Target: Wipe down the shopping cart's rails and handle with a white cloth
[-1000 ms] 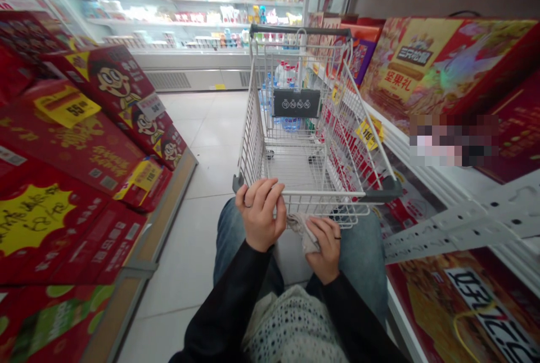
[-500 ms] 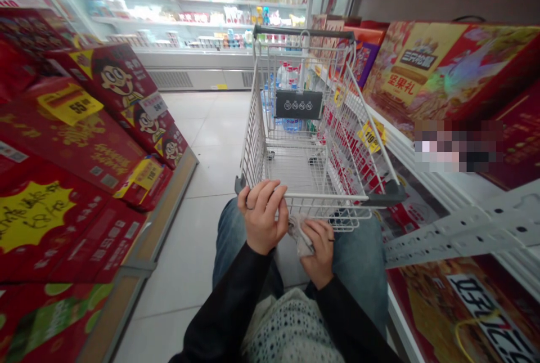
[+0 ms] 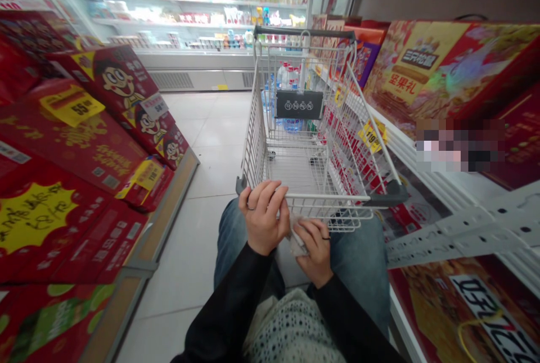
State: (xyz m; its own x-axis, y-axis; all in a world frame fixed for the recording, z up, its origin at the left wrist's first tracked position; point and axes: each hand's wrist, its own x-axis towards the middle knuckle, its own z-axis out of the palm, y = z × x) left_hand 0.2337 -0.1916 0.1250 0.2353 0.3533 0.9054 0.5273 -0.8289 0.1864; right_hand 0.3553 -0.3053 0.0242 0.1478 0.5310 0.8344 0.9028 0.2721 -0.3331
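Note:
My left hand (image 3: 264, 218) grips the near rail of a white wire shopping cart (image 3: 329, 198), fingers curled over the bar. Just below that rail, my right hand (image 3: 314, 251) pinches a crumpled pale tissue (image 3: 297, 241), most of which is hidden by my fingers. The tissue sits close to my left hand, and both hands are in front of my jeans. Inside the cart, the wire floor looks bare. Bottled water (image 3: 291, 124) shows behind a black sign (image 3: 299, 104) at the cart's far end, and I cannot tell whether it is in the cart.
Red gift boxes (image 3: 71, 143) are stacked along the left of the tiled aisle (image 3: 202, 183). Boxed nut gift sets (image 3: 422, 70) on a white metal shelf (image 3: 464, 228) crowd the cart's right side. A refrigerated display case (image 3: 189, 14) stands ahead.
My right hand has closed further around the tissue, so less of it shows. The whole scene has shifted slightly in view, while my left hand stays on the rail.

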